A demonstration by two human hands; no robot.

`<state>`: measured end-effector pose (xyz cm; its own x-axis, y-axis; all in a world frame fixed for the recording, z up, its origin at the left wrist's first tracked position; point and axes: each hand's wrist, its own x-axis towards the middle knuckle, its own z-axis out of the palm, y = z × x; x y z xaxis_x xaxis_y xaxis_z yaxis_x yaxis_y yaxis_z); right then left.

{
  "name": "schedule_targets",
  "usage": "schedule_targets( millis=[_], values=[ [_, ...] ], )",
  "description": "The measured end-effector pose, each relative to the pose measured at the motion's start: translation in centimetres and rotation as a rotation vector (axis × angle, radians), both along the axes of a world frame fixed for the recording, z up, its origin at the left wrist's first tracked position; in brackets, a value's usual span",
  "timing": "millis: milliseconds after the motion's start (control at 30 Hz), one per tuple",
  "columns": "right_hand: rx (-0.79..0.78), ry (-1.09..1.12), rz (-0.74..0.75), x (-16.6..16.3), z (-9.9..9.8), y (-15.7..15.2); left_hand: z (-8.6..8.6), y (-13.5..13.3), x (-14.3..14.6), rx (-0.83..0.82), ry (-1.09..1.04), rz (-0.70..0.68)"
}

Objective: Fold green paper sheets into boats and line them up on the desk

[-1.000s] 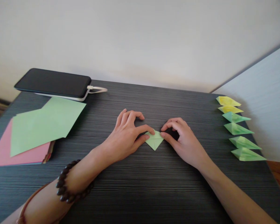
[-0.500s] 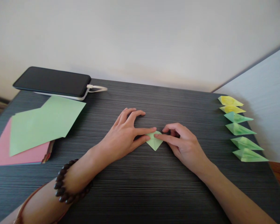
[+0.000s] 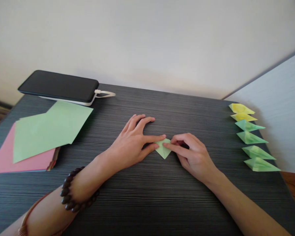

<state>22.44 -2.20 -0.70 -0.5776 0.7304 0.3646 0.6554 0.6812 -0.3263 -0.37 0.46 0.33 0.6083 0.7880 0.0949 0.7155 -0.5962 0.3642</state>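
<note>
A small folded piece of light green paper (image 3: 164,151) lies on the dark desk between my hands, one point toward me. My left hand (image 3: 130,141) holds its left side down with thumb and index finger, while the other fingers spread over the desk. From the right, my right hand (image 3: 194,152) grips the paper, its index finger lying across the top face and its thumb by the right edge. The fingertips cover the paper's upper corners.
On the left, green sheets (image 3: 54,129) lie over a pink paper stack (image 3: 5,157). Behind them a black phone (image 3: 59,86) rests on a white block with a white cable (image 3: 105,94). Several folded yellow and green paper pieces (image 3: 255,152) line the right edge.
My right index finger has shifted slightly on the folded paper, and the right fingers sit closer to its edge. The left hand keeps its hold. The whole view has shifted a little.
</note>
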Motion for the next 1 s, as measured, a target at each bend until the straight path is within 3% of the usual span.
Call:
schedule_targets(
  millis=[600, 767, 1000],
  values=[
    [0.088, -0.221, -0.164, -1.0, 0.6, -0.8, -0.4, 0.0, -0.1, 0.06, 0.004, -0.018],
    [0.016, -0.13, -0.142, -0.4, 0.2, -0.6, -0.6, 0.0, -0.3, 0.102, -0.032, -0.07],
    [-0.216, -0.041, 0.008, 1.0, 0.6, 0.1, -0.8, 0.4, -0.7, 0.113, -0.069, -0.194]
  ],
)
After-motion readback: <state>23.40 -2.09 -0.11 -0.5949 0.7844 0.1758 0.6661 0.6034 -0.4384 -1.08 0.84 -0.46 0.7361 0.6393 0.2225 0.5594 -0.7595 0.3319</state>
